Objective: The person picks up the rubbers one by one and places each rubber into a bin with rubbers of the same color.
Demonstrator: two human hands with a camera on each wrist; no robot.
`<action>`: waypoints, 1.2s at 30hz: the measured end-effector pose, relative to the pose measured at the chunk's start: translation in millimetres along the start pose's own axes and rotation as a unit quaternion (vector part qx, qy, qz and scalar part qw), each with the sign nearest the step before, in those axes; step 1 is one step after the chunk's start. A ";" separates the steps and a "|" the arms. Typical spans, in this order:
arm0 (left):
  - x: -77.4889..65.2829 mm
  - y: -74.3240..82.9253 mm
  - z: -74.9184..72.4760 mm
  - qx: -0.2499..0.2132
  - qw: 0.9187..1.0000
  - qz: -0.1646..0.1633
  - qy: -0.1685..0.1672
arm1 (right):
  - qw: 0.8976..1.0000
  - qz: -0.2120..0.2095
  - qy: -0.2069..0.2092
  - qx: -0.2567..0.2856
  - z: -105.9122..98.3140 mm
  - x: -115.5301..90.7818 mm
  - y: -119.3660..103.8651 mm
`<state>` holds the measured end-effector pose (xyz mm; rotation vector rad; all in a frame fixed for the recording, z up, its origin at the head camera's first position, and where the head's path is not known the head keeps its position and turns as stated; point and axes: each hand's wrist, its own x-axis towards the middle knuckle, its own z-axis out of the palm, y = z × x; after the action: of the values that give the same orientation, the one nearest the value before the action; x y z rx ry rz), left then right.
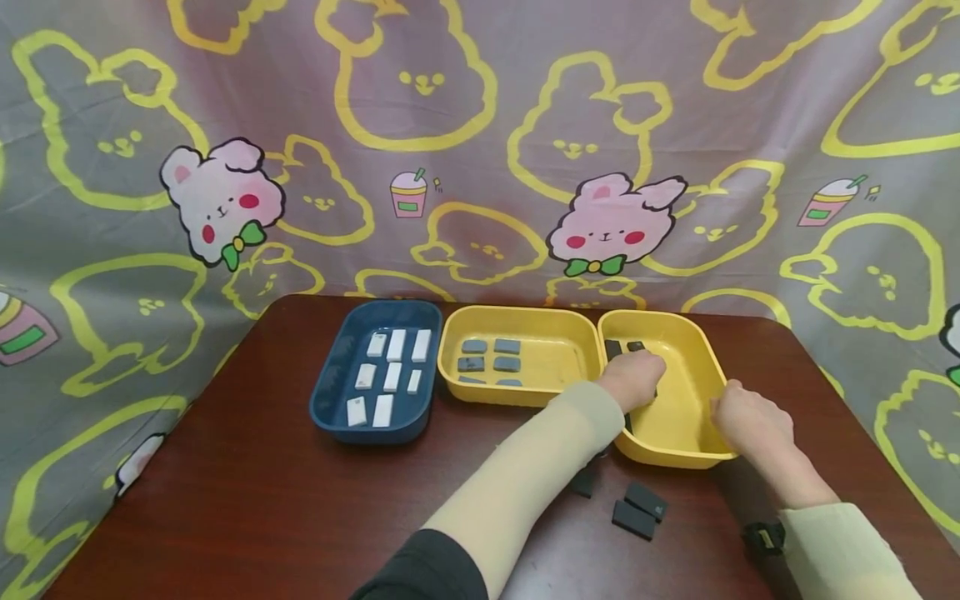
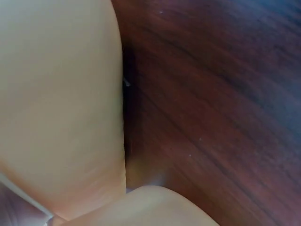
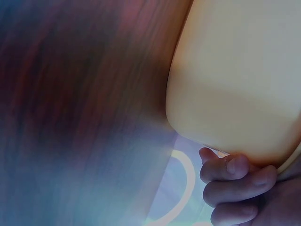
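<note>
My left hand (image 1: pixel 633 382) reaches down into the right-hand yellow bin (image 1: pixel 678 454), and its curled fingers seem to pinch a small black block (image 1: pixel 656 393), mostly hidden beneath them. Other black blocks (image 1: pixel 612 349) lie along that bin's left side. On the bin's right side, my right hand (image 1: pixel 752 423) grips the rim. The right wrist view shows the curled right fingers (image 3: pixel 235 190) against the bin's pale yellow wall (image 3: pixel 235 84). In the left wrist view a blurred pale yellow surface (image 2: pixel 61 108) fills one side; the left fingertips cannot be made out.
Several loose black blocks (image 1: pixel 634 518) lie on the brown table (image 1: pixel 225 500) in front of the bin. A middle yellow bin (image 1: pixel 517 315) holds grey blocks (image 1: pixel 507 346). At left, a blue bin (image 1: pixel 330 375) holds white blocks (image 1: pixel 396 345). A patterned curtain (image 1: pixel 480 167) hangs behind.
</note>
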<state>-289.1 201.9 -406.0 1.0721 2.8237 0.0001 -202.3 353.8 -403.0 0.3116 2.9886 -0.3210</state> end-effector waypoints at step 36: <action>-63.9 -68.3 -28.0 0.046 0.992 0.101 0.064 | 1.000 -0.013 0.001 0.005 -1.7 -1.0 -0.5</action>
<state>-290.0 109.7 -373.8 1.4239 2.8352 -0.0437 -201.6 353.5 -401.1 0.2756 2.9964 -0.3392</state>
